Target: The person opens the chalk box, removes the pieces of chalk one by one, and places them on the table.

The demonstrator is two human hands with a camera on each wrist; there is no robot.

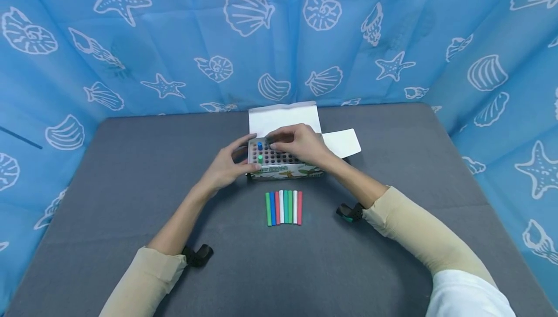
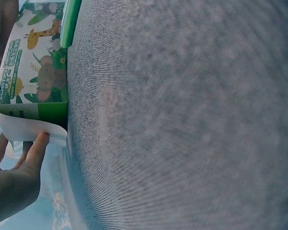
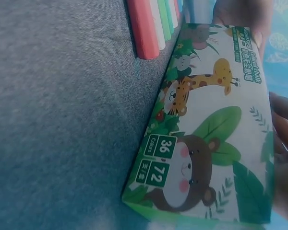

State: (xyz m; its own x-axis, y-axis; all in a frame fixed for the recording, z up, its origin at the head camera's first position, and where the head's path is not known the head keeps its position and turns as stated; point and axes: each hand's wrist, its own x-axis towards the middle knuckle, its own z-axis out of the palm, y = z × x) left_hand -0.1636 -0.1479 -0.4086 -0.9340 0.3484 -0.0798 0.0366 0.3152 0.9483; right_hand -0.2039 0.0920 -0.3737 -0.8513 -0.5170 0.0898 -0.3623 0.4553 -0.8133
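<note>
An open chalk box (image 1: 287,171) with a grid of round holes stands at the table's far side, its printed front carrying animal pictures. One blue chalk stick (image 1: 259,146) and one green chalk stick (image 1: 260,158) poke up from holes at its left end. My left hand (image 1: 224,166) grips that end, thumb at the front corner and fingers on the side flap (image 2: 33,127). Over the holes, my right hand (image 1: 302,143) has bent fingers, with thumb and fingertips close beside the blue stick. I cannot tell whether a stick is between them.
Several chalk sticks (image 1: 285,208), in green, blue, red and white, lie in a row on the grey table (image 1: 279,268) before the box. White flaps (image 1: 342,142) fold out behind and right of it. A blue shell-patterned curtain (image 1: 279,40) hangs behind.
</note>
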